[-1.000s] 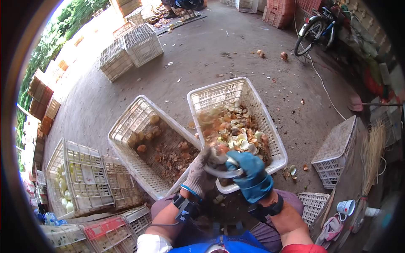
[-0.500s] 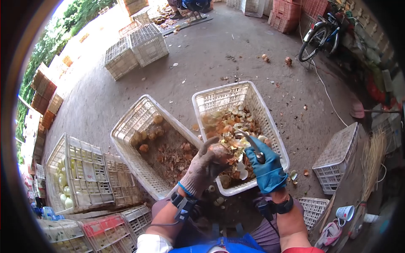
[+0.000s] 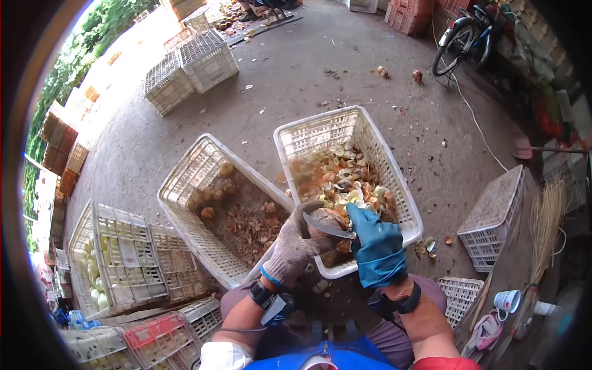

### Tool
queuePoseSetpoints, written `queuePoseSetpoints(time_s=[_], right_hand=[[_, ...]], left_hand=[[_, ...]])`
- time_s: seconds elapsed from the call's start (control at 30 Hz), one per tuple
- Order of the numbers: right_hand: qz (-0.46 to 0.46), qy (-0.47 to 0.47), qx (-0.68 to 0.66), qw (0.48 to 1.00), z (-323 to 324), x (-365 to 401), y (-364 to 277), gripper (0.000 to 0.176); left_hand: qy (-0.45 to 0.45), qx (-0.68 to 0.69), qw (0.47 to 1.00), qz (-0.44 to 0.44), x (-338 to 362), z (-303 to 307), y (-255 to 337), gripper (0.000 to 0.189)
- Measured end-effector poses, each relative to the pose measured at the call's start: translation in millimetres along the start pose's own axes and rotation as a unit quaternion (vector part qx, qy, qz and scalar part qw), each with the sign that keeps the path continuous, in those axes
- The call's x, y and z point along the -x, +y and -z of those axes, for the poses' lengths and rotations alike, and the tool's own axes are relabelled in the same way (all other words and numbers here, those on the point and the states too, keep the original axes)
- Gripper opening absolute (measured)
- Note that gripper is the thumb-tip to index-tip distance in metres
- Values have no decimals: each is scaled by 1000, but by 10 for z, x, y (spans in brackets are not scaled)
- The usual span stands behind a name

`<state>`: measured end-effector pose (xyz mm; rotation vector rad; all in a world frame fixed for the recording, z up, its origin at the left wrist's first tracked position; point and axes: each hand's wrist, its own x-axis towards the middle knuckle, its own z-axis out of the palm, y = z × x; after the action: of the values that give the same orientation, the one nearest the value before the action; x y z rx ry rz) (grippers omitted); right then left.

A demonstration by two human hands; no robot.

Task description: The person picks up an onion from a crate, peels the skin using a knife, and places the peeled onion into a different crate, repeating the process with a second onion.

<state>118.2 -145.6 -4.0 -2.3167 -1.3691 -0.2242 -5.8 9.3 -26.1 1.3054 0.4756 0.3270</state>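
Note:
My left hand [image 3: 296, 242], in a pale knit glove, is wrapped round a brown onion [image 3: 325, 222] near the front of the right crate. My right hand [image 3: 377, 245], in a blue rubber glove, grips a curved knife [image 3: 330, 229], whose blade lies across the onion. Beneath both hands is a white crate [image 3: 407, 206] holding onion skins and peelings [image 3: 354, 185]. Beside it on the left, another white crate [image 3: 185, 231] holds several unpeeled onions [image 3: 216, 188] and loose skins.
Crates with pale peeled onions [image 3: 92, 268] stand at the left. Two upturned crates [image 3: 206, 61] are farther ahead. At the right are a crate [image 3: 493, 216], a straw broom [image 3: 546, 222], a cup [image 3: 507, 301] and a bicycle [image 3: 459, 46]. A person's foot [image 3: 248, 15] shows at the top.
My right hand has turned and come down toward my left hand, bringing the knife blade from above the peelings onto the onion. The view has shifted slightly.

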Motion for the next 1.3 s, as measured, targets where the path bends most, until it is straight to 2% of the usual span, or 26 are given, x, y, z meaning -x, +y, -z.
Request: queuePoseSetpoints(time_s=[0.13, 0.23, 0.33, 0.43, 0.53, 0.63, 0.83, 1.07, 1.23, 1.3], right_hand=[[5, -14, 4, 1000, 32, 13, -46, 38], [8, -15, 17, 1000, 9, 33, -46, 38], [14, -1, -3, 1000, -81, 81, 66, 36], [-24, -43, -56, 997, -62, 93, 61, 48], [-33, -67, -72, 995, -21, 69, 49, 47], [22, -14, -52, 998, -71, 60, 30, 34], [-4, 8, -47, 999, -68, 135, 158, 37], [11, 7, -31, 999, -190, 168, 172, 38], [-75, -43, -79, 993, -130, 200, 273, 52], [-79, -39, -71, 994, -160, 215, 232, 53]], left_hand=[[8, -17, 999, 33, 21, -4, 16, 81], [12, -59, 998, 3, 30, 8, 11, 78], [13, -44, 999, 29, 76, -2, 99, 77], [11, -134, 991, -3, 53, 4, 112, 77], [10, -149, 989, -21, 33, -6, 153, 76], [29, -134, 991, -4, 18, -77, 84, 76], [15, -164, 986, 24, 63, -141, 267, 75], [-20, -169, 985, -24, 36, -140, 126, 74], [-27, -157, 987, 21, 51, -80, 104, 76], [-31, -155, 987, -26, 16, -52, 10, 81]])
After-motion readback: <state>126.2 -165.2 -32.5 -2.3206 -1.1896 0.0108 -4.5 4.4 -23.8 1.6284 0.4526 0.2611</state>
